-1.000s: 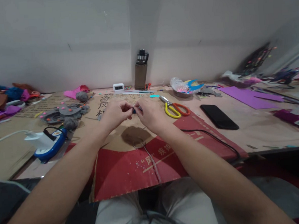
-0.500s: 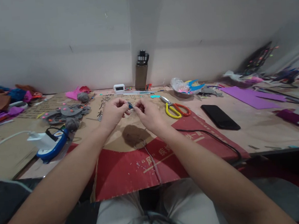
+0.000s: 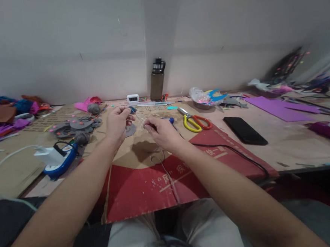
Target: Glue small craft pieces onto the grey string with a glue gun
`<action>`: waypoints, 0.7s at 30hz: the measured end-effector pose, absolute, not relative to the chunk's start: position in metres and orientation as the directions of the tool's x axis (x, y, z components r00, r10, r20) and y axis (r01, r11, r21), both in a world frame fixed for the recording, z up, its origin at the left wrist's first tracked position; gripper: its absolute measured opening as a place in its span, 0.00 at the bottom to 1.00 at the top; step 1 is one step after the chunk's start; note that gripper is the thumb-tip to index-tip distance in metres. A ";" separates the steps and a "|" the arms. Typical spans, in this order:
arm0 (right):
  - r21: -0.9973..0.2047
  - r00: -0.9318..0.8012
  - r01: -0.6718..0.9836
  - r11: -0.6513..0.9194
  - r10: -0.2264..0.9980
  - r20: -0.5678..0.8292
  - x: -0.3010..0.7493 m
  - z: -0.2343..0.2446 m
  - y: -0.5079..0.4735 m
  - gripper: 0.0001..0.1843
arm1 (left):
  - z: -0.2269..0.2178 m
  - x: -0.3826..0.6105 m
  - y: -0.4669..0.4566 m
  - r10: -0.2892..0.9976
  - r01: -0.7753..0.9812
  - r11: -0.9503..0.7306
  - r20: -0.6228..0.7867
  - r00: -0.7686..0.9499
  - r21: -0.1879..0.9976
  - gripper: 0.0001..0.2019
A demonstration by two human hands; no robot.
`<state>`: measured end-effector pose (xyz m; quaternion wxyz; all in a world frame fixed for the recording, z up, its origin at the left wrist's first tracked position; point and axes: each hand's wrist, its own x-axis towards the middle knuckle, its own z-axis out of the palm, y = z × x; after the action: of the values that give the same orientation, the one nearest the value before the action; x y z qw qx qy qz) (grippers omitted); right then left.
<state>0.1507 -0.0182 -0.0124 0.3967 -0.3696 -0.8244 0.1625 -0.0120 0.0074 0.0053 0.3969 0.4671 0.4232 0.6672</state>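
Between the fingertips of my left hand [image 3: 118, 123] is a small dark blue piece [image 3: 132, 109]; its exact kind is too small to tell. A thin pale strand of yarn [image 3: 139, 119] runs from it down to my right hand [image 3: 160, 132], whose thumb and fingers are pinched on it. Below the hands, a loop of pale yarn [image 3: 157, 159] lies on the red and brown cardboard [image 3: 130, 190] and trails to its front edge. A flat grey round piece [image 3: 130, 130] lies just beside my left hand. Partly behind my right hand is a blue tool [image 3: 169, 120].
Yellow-and-orange-handled scissors [image 3: 193, 120] and a black phone [image 3: 245, 130] lie to the right. Behind stand a bottle [image 3: 157, 82] and a small white clock [image 3: 132, 99]. Left are grey felt pieces [image 3: 74, 126] and a blue power strip [image 3: 59, 166]. A black cable [image 3: 228, 146] crosses the cardboard.
My hands have moved apart, my left slightly left and my right lower, with the strand stretched between them. The grey round piece and blue tool now show. The view has shifted slightly.
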 end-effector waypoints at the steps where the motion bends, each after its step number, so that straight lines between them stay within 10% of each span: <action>1: -0.558 -0.425 0.495 0.666 0.746 0.512 0.151 -0.013 -0.018 0.11 | 0.006 -0.013 0.007 0.929 -0.160 -0.320 0.276 -0.247 0.934 0.05; 8: -0.561 -0.738 0.342 0.754 0.585 0.336 0.160 -0.005 -0.019 0.14 | 0.015 -0.025 0.011 0.900 -0.274 -0.388 0.298 -0.318 0.880 0.04; 15: -0.432 -0.100 0.858 0.280 0.914 0.394 0.193 -0.007 0.010 0.16 | 0.017 -0.024 0.008 0.898 -0.255 -0.400 0.320 -0.302 0.881 0.04; 21: -0.332 -0.119 0.928 0.168 0.979 0.163 0.198 -0.033 0.025 0.05 | 0.015 -0.019 0.007 0.900 -0.235 -0.386 0.308 -0.308 0.892 0.05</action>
<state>0.1983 0.0253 -0.0326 0.1732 -0.6408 -0.7443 0.0737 -0.0192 0.0068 0.0153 0.3988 0.4323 0.3847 0.7114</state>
